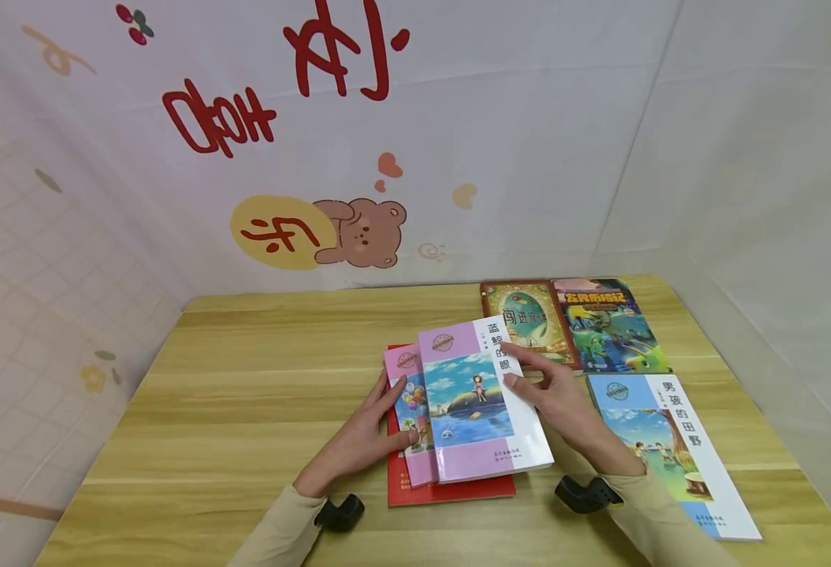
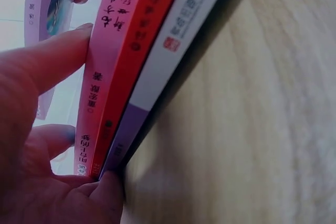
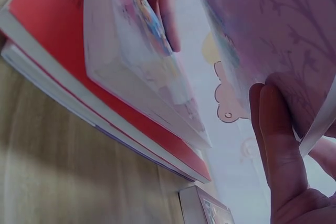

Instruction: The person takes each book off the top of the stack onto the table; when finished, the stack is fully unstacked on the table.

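My right hand grips a pink-and-white book by its right side, thumb on the cover and fingers beneath. That book hangs tilted over a pile, clear of it in the right wrist view. On top of the pile lies another pink book with balloons on its cover, partly hidden. Below it come a red book and a white-and-purple one, their spines lined up in the left wrist view. My left hand rests at the pile's left side, its thumb and a finger on the balloon book's cover, other fingers by the spines.
At the back right stand side by side a brown-bordered book and a colourful dark book. A blue-and-white book lies right of my right forearm. The wooden table meets a printed cloth wall behind.
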`<state>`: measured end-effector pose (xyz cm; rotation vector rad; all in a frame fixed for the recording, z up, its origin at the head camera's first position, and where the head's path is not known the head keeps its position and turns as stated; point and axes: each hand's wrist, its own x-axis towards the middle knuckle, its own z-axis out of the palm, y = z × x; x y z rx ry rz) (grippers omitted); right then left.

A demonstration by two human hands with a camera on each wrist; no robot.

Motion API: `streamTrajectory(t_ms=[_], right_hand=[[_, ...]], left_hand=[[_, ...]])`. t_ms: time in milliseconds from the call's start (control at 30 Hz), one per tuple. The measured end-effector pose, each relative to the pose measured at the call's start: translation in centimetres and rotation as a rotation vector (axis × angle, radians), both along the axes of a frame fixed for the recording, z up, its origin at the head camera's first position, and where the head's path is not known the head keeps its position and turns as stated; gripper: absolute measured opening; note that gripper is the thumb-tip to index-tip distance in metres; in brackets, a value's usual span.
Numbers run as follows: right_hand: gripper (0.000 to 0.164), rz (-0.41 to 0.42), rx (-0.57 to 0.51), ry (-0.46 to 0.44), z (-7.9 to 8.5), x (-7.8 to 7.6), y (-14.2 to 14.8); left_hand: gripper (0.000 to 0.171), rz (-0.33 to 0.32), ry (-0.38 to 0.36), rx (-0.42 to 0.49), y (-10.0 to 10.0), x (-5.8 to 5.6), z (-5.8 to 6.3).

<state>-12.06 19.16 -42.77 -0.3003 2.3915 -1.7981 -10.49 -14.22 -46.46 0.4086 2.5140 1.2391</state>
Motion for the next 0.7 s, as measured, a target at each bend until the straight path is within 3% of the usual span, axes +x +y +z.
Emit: streamTrajectory(t_ms=[367,700], right_hand=[[0.052,-0.035,0.048,0.009,0.8,0.7,1.6],[0.055,-0.053,0.078,-0.053,1.5,2.1,3.1]], left_hand=[[0.092,0.0,0.003,0.03,-0.1,0.2,0.0],[0.094,0.007,-0.003,0.029,0.1,0.2,0.2]])
